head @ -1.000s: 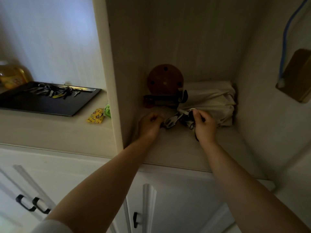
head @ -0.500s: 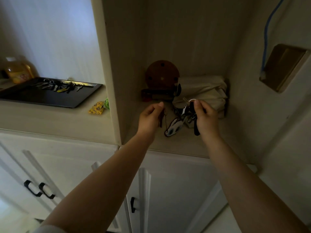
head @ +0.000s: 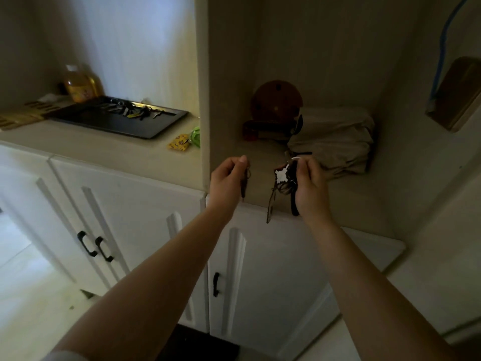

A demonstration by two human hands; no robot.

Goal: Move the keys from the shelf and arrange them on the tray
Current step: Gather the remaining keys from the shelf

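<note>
Both hands are clear of the shelf (head: 307, 194) now: left hand (head: 229, 178) pinches one small key (head: 244, 185), right hand (head: 308, 182) is clamped on a bigger bunch (head: 283, 186) with tags dangling low. Tray (head: 86, 118) sits on the desk off to the left, already holding keys. Risk I see: those tags snagging the shelf divider mid-swing, or that thin pinch slipping.

Both bare forearms reached forward, roughly parallel. The left hand (head: 229, 175) was pinched closed, thumb up; the right hand (head: 309, 183) curled closed, knuckles outward.
</note>
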